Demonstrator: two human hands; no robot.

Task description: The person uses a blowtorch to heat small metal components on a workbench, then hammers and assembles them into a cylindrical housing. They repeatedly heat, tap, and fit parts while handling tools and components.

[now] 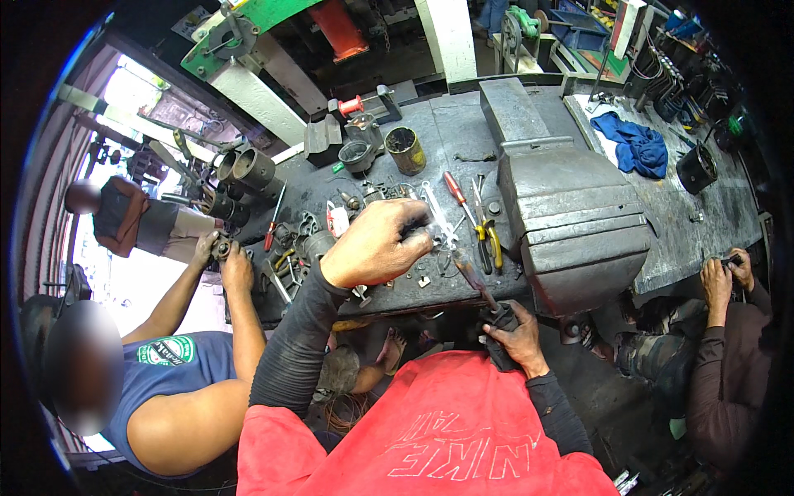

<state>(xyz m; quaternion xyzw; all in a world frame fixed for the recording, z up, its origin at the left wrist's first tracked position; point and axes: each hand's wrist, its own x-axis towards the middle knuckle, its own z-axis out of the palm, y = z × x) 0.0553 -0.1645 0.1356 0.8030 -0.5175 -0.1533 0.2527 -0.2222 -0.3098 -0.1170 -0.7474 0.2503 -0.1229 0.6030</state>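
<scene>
Over the bench's near edge, my left hand (pixel 380 244) is closed with its fingers curled in. Whatever it pinches, if anything, is hidden. Lower and to the right, my right hand (pixel 517 337) grips a long tool (pixel 475 279) with a dark handle and a brownish, thicker far end, pointing up and left over the bench edge. Its exact kind is not clear. Just beyond lie pliers (pixel 488 242) with yellow and black handles, a red-handled screwdriver (pixel 455 190) and a shiny wrench (pixel 435 211).
A big grey vise (pixel 571 215) stands right of my hands. Cans (pixel 404 151) and loose metal parts (pixel 310 231) crowd the bench's left side. A blue cloth (pixel 633 145) lies at the right. Co-workers sit close on both sides, each handling a small part.
</scene>
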